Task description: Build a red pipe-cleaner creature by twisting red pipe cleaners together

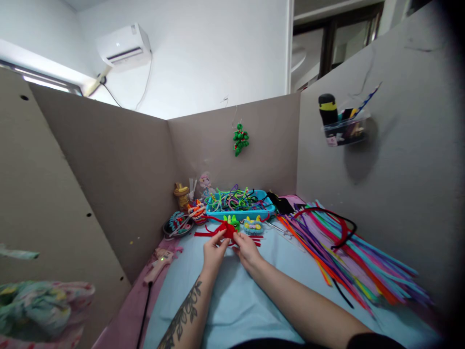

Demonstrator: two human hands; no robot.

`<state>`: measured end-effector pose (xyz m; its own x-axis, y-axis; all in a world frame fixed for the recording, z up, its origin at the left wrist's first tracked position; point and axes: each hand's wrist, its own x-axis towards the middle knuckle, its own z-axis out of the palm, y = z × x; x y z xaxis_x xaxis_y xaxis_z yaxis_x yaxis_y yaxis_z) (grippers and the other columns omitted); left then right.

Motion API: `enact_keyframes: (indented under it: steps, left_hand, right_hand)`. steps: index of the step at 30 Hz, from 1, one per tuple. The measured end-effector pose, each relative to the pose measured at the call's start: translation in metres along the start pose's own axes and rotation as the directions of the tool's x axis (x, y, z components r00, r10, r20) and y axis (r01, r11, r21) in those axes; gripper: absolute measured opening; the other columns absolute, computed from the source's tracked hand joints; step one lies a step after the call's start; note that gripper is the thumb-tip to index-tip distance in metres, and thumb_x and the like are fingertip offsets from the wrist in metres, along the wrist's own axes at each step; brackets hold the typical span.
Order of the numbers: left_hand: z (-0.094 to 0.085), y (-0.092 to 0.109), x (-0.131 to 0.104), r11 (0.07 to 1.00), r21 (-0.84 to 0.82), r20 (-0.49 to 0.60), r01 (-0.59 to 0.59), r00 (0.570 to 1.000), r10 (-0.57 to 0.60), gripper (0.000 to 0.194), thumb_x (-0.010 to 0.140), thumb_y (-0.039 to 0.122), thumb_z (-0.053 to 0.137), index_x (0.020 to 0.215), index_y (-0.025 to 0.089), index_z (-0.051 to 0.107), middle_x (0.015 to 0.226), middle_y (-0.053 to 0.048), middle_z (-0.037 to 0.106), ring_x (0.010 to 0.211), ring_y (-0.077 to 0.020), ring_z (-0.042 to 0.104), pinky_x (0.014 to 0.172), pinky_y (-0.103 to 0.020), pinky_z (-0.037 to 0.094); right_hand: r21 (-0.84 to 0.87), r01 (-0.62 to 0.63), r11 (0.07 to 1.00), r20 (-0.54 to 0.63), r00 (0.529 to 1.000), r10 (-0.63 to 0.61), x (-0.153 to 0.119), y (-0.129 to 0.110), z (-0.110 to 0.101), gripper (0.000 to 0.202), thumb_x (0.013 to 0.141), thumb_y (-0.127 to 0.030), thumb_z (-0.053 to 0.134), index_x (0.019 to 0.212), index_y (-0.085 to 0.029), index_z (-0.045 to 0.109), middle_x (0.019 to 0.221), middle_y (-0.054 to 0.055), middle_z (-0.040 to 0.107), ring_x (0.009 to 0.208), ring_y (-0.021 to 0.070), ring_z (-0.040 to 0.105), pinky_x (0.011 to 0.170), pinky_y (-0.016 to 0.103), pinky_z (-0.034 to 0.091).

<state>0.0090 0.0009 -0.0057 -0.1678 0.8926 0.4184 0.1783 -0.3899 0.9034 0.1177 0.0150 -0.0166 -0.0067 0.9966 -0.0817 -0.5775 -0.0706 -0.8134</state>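
While the left hand (214,248) pinches one side of a kinda flat, fuzzy red piece (228,230), the right hand (248,248) pinches the other, over a wrinkly pale-blue cloth (236,303), near a rectangular turquoise tray (247,214) piled with squiggly stems (238,199).

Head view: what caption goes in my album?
Left hand and right hand hold a red piece near a blue tray of strands.

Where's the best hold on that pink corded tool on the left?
Likely the near end of the pink corded tool, coming from its right: that end points toward the camera, with the cord trailing from it, and the grey partition stands close on its left.
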Motion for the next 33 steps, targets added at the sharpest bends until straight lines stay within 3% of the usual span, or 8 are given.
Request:
enact_keyframes:
  steps: [7, 15, 17, 19, 21, 24, 27, 33]
  left_hand:
    - [0.001, -0.006, 0.005, 0.966, -0.232, 0.022, 0.110, 0.994, -0.108, 0.039, 0.059, 0.028, 0.072, 0.095, 0.012, 0.067, 0.071, -0.004, 0.067, 0.065, -0.0138, 0.060, 0.062, -0.024, 0.045]
    - [-0.003, -0.001, 0.005, 0.948, -0.205, 0.152, 0.244, 0.965, -0.215, 0.053, 0.065, 0.035, 0.065, 0.112, 0.011, 0.060, 0.052, 0.001, 0.056, 0.041, -0.0060, 0.040, 0.041, -0.019, 0.026]
    - [-0.004, -0.001, 0.005, 0.936, -0.213, 0.163, 0.280, 0.955, -0.249, 0.057, 0.066, 0.038, 0.064, 0.116, 0.010, 0.057, 0.049, 0.002, 0.055, 0.039, -0.0056, 0.037, 0.039, -0.018, 0.022]
    - [-0.004, -0.002, 0.006, 0.932, -0.219, 0.159, 0.289, 0.953, -0.258, 0.059, 0.065, 0.037, 0.064, 0.117, 0.009, 0.056, 0.049, 0.001, 0.055, 0.040, -0.0062, 0.040, 0.038, -0.018, 0.021]
    - [-0.004, -0.001, 0.005, 0.932, -0.222, 0.160, 0.286, 0.954, -0.254, 0.061, 0.064, 0.036, 0.065, 0.117, 0.009, 0.056, 0.052, 0.000, 0.057, 0.043, -0.0075, 0.045, 0.038, -0.017, 0.022]
    - [-0.002, 0.001, 0.004, 0.936, -0.219, 0.153, 0.275, 0.957, -0.246, 0.061, 0.063, 0.036, 0.066, 0.117, 0.010, 0.057, 0.057, -0.002, 0.059, 0.047, -0.0085, 0.050, 0.039, -0.017, 0.025]
    - [-0.001, 0.002, 0.002, 0.937, -0.216, 0.163, 0.274, 0.956, -0.242, 0.064, 0.062, 0.038, 0.067, 0.118, 0.010, 0.056, 0.055, -0.001, 0.059, 0.045, -0.0081, 0.050, 0.038, -0.017, 0.025]
    - [0.003, -0.004, 0.003, 0.931, -0.240, 0.184, 0.275, 0.954, -0.235, 0.064, 0.061, 0.034, 0.069, 0.117, 0.008, 0.056, 0.072, -0.007, 0.066, 0.044, -0.0075, 0.052, 0.042, -0.019, 0.036]
  right_hand:
    - [-0.114, 0.113, 0.987, -0.003, 0.993, -0.114, 0.000, -0.008, -0.001, 0.026, 0.054, -0.032, 0.068, 0.064, -0.019, 0.048, 0.058, -0.005, 0.049, 0.053, 0.0100, 0.043, 0.049, 0.020, 0.030]
    - [-0.224, 0.099, 0.970, 0.059, 0.994, -0.088, 0.001, -0.014, -0.004, 0.019, 0.058, -0.032, 0.060, 0.063, -0.019, 0.046, 0.061, -0.003, 0.050, 0.060, 0.0131, 0.047, 0.054, 0.023, 0.034]
    - [-0.317, 0.168, 0.933, 0.050, 0.986, -0.161, 0.002, -0.014, -0.006, 0.018, 0.061, -0.034, 0.058, 0.065, -0.020, 0.047, 0.064, -0.002, 0.051, 0.063, 0.0151, 0.048, 0.056, 0.025, 0.036]
    - [-0.456, 0.342, 0.822, 0.046, 0.931, -0.362, 0.003, -0.015, -0.008, 0.017, 0.064, -0.033, 0.057, 0.073, -0.020, 0.052, 0.076, 0.001, 0.054, 0.072, 0.0180, 0.051, 0.063, 0.028, 0.039]
    - [-0.600, 0.538, 0.592, 0.140, 0.799, -0.585, 0.001, -0.018, -0.009, 0.021, 0.066, -0.028, 0.057, 0.086, -0.021, 0.054, 0.092, 0.005, 0.053, 0.087, 0.0208, 0.050, 0.074, 0.032, 0.040]
    - [-0.712, 0.666, 0.222, 0.402, 0.646, -0.649, -0.003, -0.022, -0.010, 0.014, 0.071, -0.021, 0.056, 0.085, -0.021, 0.056, 0.098, 0.006, 0.050, 0.096, 0.0223, 0.045, 0.084, 0.036, 0.035]
    - [-0.764, 0.645, 0.022, 0.532, 0.649, -0.544, -0.007, -0.025, -0.010, 0.005, 0.077, -0.019, 0.053, 0.076, -0.022, 0.057, 0.086, 0.005, 0.053, 0.089, 0.0217, 0.046, 0.081, 0.035, 0.034]
    - [-0.800, 0.585, -0.135, 0.570, 0.669, -0.477, -0.006, -0.025, -0.011, 0.005, 0.079, -0.018, 0.052, 0.077, -0.021, 0.055, 0.084, 0.004, 0.056, 0.087, 0.0218, 0.044, 0.077, 0.033, 0.031]
